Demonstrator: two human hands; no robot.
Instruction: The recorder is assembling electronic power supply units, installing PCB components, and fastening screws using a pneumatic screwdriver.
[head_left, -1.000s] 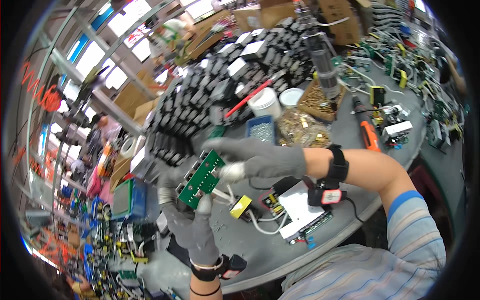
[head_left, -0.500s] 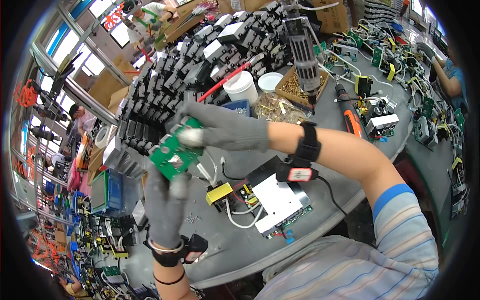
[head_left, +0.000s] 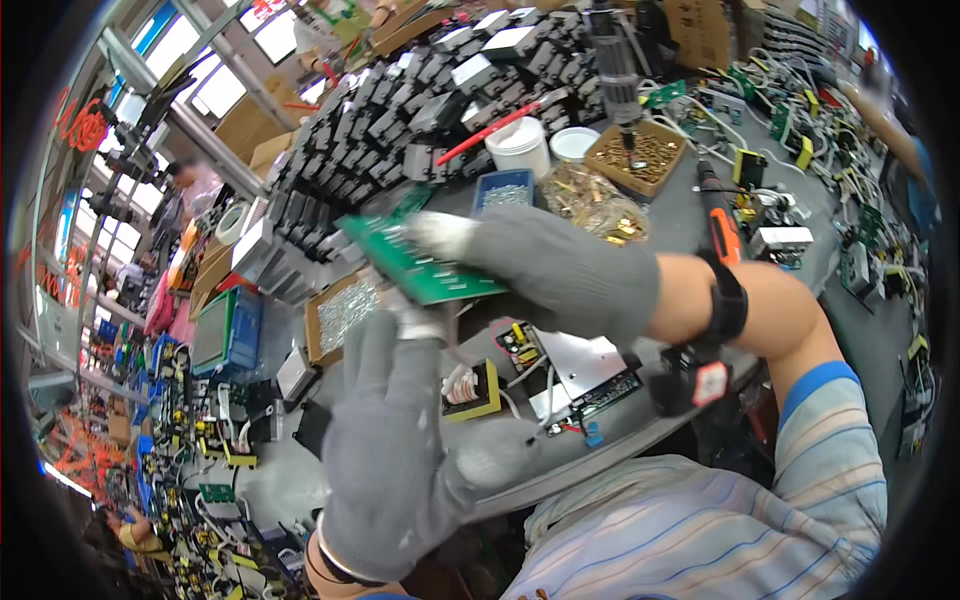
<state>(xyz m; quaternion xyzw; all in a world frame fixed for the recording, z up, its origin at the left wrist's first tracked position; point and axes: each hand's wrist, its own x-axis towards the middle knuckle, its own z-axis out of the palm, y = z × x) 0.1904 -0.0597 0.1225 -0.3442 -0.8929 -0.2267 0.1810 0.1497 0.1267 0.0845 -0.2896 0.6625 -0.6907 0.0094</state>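
The left hand (head_left: 400, 440), in a grey glove, is raised above the grey table (head_left: 610, 440). Its fingers are mostly stretched, and the fingertips touch the lower edge of a green circuit board (head_left: 420, 262). The right hand (head_left: 560, 270), also gloved, closes its fingers on the right end of the board and holds it tilted in the air, above the table. Under the hands lie a metal plate (head_left: 585, 365) and a yellow coil part (head_left: 472, 390). An orange screwdriver (head_left: 718, 215) lies near the right wrist.
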